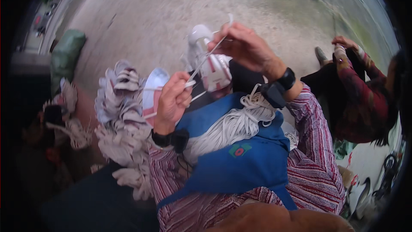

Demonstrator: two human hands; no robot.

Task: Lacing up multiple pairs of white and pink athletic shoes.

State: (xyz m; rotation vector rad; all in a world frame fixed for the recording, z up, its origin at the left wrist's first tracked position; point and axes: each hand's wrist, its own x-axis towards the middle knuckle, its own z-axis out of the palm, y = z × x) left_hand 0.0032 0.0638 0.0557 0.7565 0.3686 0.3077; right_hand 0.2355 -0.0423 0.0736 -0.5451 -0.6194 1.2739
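Observation:
A white shoelace is stretched on a slant between my two hands, in front of my lap. My left hand pinches its lower part with closed fingers. Higher up and to the right, the fingers of my right hand are closed on the other part, its tip sticking up. Beside my left hand is a white and pink shoe upper, partly hidden, with lace strands running by it. Beyond the lace sits a white and pink shoe-like piece, blurred. A thick bundle of white laces lies across my blue apron.
To my left, many pale shoe uppers are heaped up. A green sack stands farther left, with more laces below it. At the right sits another person in a dark red sleeve. Concrete floor stretches ahead.

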